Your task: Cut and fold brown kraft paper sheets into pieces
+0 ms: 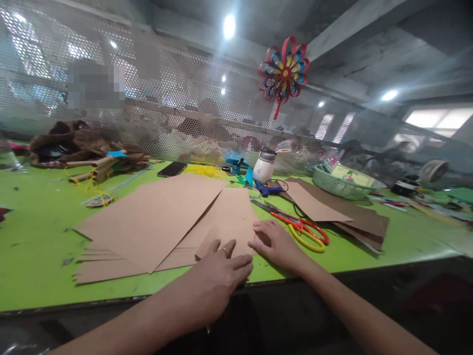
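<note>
A folded strip of brown kraft paper (232,217) lies at the front of the green table, overlapping a fanned stack of larger brown sheets (158,212) to its left. My left hand (221,268), with a ring on one finger, rests palm down on the near end of the strip, fingers spread. At the strip's right edge, my right hand (275,244) touches the paper with its fingertips, thumb and fingers apart. Just beyond that hand lie red-handled scissors (295,219) and yellow-handled scissors (306,239).
Behind the paper are a phone (172,169), a white bottle (264,166) and a blue glue gun (268,188). More brown sheets (347,209) and a green basket (342,185) are at right. Paper scraps (107,167) lie at left. A paper flower (284,74) hangs on the mesh screen.
</note>
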`<state>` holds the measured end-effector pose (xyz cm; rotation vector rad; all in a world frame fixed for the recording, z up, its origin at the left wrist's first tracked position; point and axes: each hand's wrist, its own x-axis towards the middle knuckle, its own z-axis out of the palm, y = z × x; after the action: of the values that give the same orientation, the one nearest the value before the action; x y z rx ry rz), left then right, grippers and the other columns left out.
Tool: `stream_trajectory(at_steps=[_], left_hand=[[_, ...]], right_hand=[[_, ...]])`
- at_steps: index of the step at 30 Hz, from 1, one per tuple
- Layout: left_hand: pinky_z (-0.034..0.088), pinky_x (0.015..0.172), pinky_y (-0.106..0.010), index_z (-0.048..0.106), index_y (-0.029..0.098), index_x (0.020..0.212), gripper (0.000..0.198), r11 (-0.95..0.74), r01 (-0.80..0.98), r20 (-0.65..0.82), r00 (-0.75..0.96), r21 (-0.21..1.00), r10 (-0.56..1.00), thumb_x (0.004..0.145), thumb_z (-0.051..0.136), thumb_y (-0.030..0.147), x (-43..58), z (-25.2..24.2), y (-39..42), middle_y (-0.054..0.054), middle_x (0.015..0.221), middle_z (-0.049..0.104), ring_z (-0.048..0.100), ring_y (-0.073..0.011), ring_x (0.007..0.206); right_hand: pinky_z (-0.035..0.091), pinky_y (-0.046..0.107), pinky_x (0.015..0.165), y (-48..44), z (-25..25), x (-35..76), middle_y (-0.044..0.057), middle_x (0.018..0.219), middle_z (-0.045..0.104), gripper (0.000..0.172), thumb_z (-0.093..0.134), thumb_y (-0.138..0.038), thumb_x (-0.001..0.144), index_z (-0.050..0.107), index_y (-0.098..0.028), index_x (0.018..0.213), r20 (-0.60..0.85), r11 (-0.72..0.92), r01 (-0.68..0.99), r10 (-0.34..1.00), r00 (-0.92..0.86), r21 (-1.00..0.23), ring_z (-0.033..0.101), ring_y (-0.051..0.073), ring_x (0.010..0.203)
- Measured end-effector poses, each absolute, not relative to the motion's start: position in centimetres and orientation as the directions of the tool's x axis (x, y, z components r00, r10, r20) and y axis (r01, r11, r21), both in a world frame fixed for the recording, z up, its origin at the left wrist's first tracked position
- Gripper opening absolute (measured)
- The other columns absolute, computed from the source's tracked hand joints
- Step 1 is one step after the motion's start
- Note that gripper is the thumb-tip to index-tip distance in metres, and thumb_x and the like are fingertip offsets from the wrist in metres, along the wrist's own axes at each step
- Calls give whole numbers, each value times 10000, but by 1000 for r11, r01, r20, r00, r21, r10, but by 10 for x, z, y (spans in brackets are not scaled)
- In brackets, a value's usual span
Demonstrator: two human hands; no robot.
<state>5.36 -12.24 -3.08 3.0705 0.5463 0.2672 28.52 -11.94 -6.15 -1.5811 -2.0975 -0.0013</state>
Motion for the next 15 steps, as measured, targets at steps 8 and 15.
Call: stream_trajectory(at_steps=[8, 15], left_hand=[[331, 985, -467, 545, 239, 1206, 413, -962, 272, 189, 943, 39, 274, 813, 500, 120, 48, -43, -122, -89, 1128, 657, 504, -306, 1182], [321, 1012, -473, 563, 236, 1209, 399, -971, 235, 230, 944, 37, 237, 843, 463, 113, 41, -41, -121, -89, 1184, 647, 504, -305, 1200]], right_hand=[[421, 421, 900, -106, -65, 285, 73, 1032, 704, 126, 706, -260, 782, 677, -182, 876, 405, 246, 871, 913, -60, -425, 566, 255, 981], [392, 399, 900, -97, -68, 286, 44, 928, 713, 35, 693, -223, 783, 676, -205, 758, 415, 225, 849, 910, -7, -479, 588, 222, 912]])
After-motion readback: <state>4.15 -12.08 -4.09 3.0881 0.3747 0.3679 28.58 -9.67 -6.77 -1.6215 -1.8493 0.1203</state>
